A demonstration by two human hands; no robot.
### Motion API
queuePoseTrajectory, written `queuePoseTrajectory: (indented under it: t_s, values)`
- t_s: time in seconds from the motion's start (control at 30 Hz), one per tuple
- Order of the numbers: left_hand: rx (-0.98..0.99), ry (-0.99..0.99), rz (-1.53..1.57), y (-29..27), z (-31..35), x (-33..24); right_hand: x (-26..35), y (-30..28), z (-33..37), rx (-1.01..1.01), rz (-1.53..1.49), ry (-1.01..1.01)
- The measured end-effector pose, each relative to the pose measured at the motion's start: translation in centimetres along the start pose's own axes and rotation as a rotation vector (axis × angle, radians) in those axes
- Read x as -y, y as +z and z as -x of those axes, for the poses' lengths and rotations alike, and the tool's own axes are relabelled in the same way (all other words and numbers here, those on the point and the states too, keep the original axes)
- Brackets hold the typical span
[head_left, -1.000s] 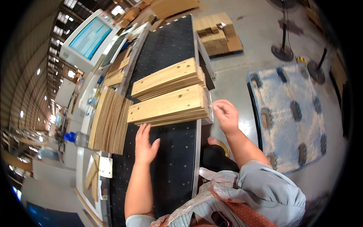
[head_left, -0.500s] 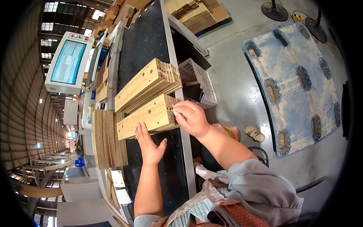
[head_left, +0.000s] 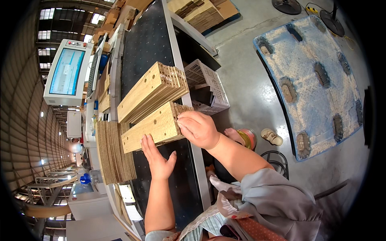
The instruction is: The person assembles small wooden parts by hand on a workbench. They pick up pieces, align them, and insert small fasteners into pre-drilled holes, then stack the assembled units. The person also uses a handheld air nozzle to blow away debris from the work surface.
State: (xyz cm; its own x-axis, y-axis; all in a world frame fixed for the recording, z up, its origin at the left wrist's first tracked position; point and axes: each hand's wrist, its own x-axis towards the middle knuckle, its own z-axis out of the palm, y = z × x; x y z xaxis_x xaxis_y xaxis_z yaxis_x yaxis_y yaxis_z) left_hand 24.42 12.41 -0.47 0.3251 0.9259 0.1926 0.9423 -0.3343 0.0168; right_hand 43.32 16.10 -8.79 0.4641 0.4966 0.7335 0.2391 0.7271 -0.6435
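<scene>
A stack of wood-grain boards (head_left: 146, 127) with round holes in the top face lies on the black bench top (head_left: 146, 52). My left hand (head_left: 159, 162) is open, its fingertips resting against the near long edge of this stack. At the stack's right end, my right hand (head_left: 200, 129) is closed in a pinch, fingertips against the drilled end faces. Whatever sits between those fingers is hidden. Just beyond lies a second stack of similar boards (head_left: 146, 88), with small holes showing along its ends.
Left of the boards stands a tall pile of brown panels (head_left: 114, 154). A monitor (head_left: 67, 72) is at the far left. Below the bench's right edge is a white plastic crate (head_left: 217, 86). A worn blue pallet (head_left: 309, 92) and a shoe (head_left: 272, 137) are on the floor.
The view has shifted slightly. My right hand's pinched fingers have moved a little left at the near stack's end. My left hand keeps its place along the edge.
</scene>
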Motion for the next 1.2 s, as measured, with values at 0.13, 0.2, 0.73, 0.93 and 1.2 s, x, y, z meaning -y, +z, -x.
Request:
queuePoseTrajectory:
  t_s: [0.13, 0.2, 0.73, 0.93, 1.2]
  values:
    - [-0.002, -0.003, 0.002, -0.1, 0.0, -0.1, 0.1, -0.1, 0.1, 0.030, 0.047, -0.042]
    - [-0.005, -0.002, 0.001, -0.1, 0.0, -0.1, 0.1, -0.2, 0.1, 0.040, 0.052, -0.056]
    - [0.011, -0.007, -0.006, 0.1, 0.0, 0.1, 2.8, -1.3, 1.3, 0.274, 0.131, 0.126]
    - [0.021, -0.010, 0.001, -0.2, 0.1, 0.1, 2.3, -1.7, 2.4, 0.259, 0.029, 0.168]
    - [0.024, -0.011, 0.011, -0.2, 0.0, 0.4, 2.6, -0.7, 1.2, 0.252, 0.178, 0.277]
